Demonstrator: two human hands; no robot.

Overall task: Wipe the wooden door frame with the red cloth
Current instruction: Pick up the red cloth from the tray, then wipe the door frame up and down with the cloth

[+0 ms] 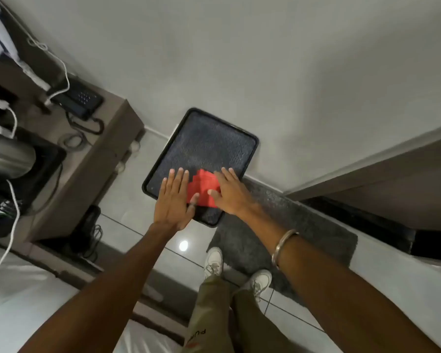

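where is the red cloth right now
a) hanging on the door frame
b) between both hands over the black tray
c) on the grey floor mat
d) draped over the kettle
b: the red cloth sits between the left hand and right hand, in front of the black tray leaning on the wall.

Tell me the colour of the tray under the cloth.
Black, with a dark speckled textured inside; the tray shows best in the head view, the only view.
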